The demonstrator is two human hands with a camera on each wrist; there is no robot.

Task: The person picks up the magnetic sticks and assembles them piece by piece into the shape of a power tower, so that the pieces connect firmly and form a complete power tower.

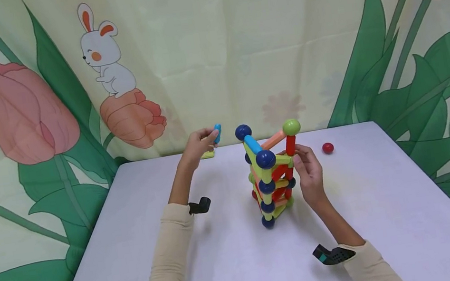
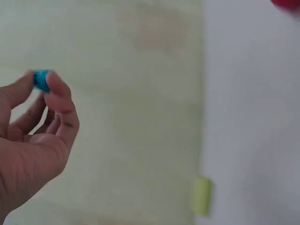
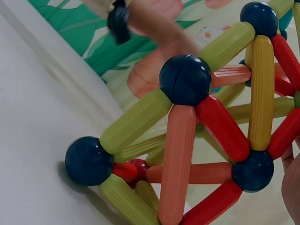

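My left hand point(image 1: 200, 148), raised over the back edge of the table, pinches a short blue magnetic rod point(image 1: 218, 133) between thumb and fingertips. In the left wrist view the rod point(image 2: 42, 80) shows end-on between them. A tower of magnetic rods and balls point(image 1: 266, 186) stands upright right of the middle, in green, red, orange and yellow rods with dark blue and green balls. A blue rod point(image 1: 253, 144) lies across its top between two dark blue balls. My right hand point(image 1: 311, 174) holds the tower's right side, thumb and fingers at the upper red rod point(image 1: 290, 145).
A loose red ball point(image 1: 328, 147) lies on the white table point(image 1: 379, 195), right of the tower. Near the back edge, below my left hand, lies a yellow-green rod point(image 1: 208, 154). A printed curtain point(image 1: 213, 55) hangs right behind the table.
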